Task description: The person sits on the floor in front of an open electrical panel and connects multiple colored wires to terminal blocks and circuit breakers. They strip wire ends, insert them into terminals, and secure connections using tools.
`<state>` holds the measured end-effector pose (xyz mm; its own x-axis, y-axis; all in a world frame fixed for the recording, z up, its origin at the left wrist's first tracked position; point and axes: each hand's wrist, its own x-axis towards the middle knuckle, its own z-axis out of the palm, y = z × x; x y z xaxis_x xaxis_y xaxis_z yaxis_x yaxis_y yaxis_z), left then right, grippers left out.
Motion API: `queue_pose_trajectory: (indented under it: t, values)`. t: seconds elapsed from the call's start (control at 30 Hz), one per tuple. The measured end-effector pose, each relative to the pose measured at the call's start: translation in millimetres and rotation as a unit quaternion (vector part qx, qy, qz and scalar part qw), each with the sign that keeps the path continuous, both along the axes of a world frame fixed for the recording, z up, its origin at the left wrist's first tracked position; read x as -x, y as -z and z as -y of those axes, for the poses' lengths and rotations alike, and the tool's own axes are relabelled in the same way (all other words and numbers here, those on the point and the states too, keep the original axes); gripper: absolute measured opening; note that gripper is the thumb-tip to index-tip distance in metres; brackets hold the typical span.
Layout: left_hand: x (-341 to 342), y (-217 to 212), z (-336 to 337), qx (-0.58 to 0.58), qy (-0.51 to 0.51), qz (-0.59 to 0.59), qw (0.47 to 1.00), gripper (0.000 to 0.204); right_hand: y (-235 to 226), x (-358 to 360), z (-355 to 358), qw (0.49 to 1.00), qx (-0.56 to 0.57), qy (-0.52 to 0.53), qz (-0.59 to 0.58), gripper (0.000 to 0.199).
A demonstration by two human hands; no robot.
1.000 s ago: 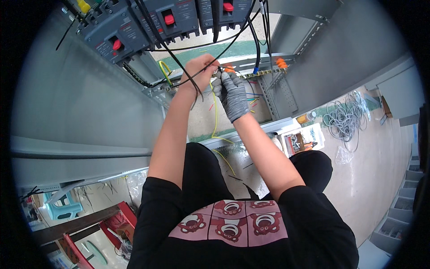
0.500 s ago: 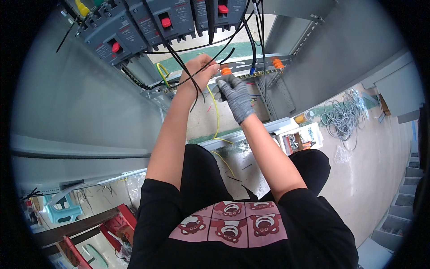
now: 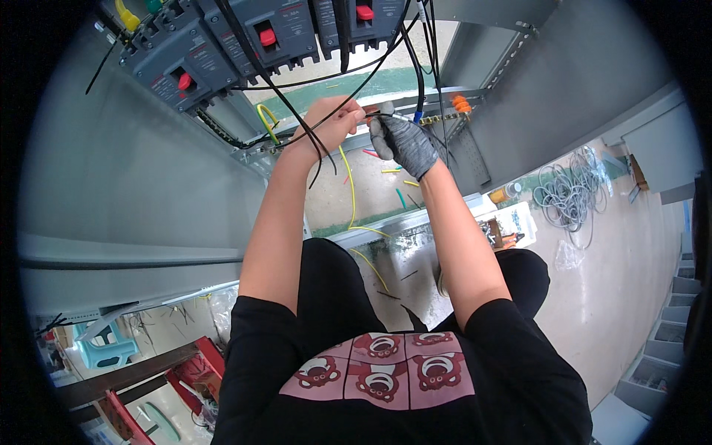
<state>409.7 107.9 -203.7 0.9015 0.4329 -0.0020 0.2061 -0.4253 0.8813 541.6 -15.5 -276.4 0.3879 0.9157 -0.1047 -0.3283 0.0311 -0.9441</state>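
Between my two hands runs a thin black wire [image 3: 377, 114], in front of the metal crossbar of a grey cabinet. My bare left hand [image 3: 330, 124] pinches it between thumb and fingers. In a grey glove, my right hand [image 3: 409, 144] is closed round the wire just to the right. Other black wires [image 3: 288, 101] hang down across my left hand from grey circuit breakers [image 3: 291, 30] with red levers. Right of the glove, an orange ribbed insulator [image 3: 461, 104] sits on the crossbar; my right hand covers most of what lies behind it.
Grey cabinet walls [image 3: 148, 170] flank both arms. A yellow wire [image 3: 353, 196] trails down to the floor. On the right lie a box of small parts [image 3: 515, 222], a jar [image 3: 506, 193] and a coil of grey cable [image 3: 567, 189]. A turquoise stool [image 3: 107, 352] stands lower left.
My right hand has shifted a little right and turned, now gripping the black wire and covering the nearer orange insulator. My left hand stays almost in place. Coloured wire scraps have come into sight below.
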Motion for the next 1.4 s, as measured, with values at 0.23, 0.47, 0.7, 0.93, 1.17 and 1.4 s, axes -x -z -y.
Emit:
queue_pose_trajectory:
  t: [0.23,0.47,0.7,0.93,1.17,1.4]
  values:
    - [1.4,4.3,0.7,0.019,0.005,0.106,0.994,0.010,-8.6,19.9,-4.0,0.987,-0.063,0.042,-0.140,0.023]
    - [-6.8,16.3,19.0,-0.233,-0.042,0.183,0.954,0.008,-6.1,45.1,-4.0,0.958,-0.099,0.263,-0.062,0.009]
    - [-6.9,21.7,13.6,-0.173,-0.075,0.162,0.969,0.013,-18.4,52.0,24.4,0.950,-0.171,0.233,-0.120,0.022]
    - [-2.6,20.6,20.3,-0.128,-0.063,0.138,0.980,0.014,-16.0,44.3,4.2,0.943,-0.144,0.267,-0.136,0.017]
    - [1.4,14.1,20.4,-0.124,-0.060,0.121,0.983,0.016,-15.6,33.8,28.9,0.937,-0.170,0.305,-0.019,0.019]
    - [-0.6,10.7,16.9,-0.124,-0.016,0.092,0.988,0.016,9.0,-12.6,14.8,0.982,-0.119,-0.004,-0.145,0.025]
